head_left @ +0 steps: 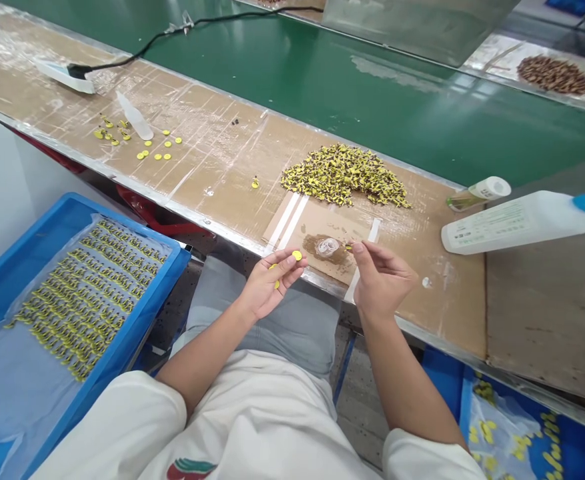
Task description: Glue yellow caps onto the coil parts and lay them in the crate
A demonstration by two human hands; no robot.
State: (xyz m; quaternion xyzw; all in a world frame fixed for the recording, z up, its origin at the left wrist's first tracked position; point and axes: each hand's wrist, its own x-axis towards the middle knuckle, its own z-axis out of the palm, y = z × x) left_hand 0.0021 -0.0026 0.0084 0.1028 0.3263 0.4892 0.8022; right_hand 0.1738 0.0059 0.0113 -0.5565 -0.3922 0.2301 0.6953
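Observation:
Between thumb and fingertips, my left hand point(272, 283) holds a yellow disc point(297, 255); more yellow shows against its palm. To the right, my right hand point(383, 275) pinches a small yellow and dark piece point(349, 247). A small clear dish point(327, 248) sits between the hands on a wet brown patch of the cardboard pad point(317, 223). Just beyond lies a heap of small yellow and dark pieces point(345, 175). One yellow piece point(255, 182) stands alone left of the heap.
A large white bottle point(517, 222) and a small container point(479, 193) lie at the right. Yellow discs point(158, 157) and a pointed white bottle point(135, 117) are at the left. Blue trays point(172, 267) hold rows of pieces below left and discs below right. A green belt runs behind.

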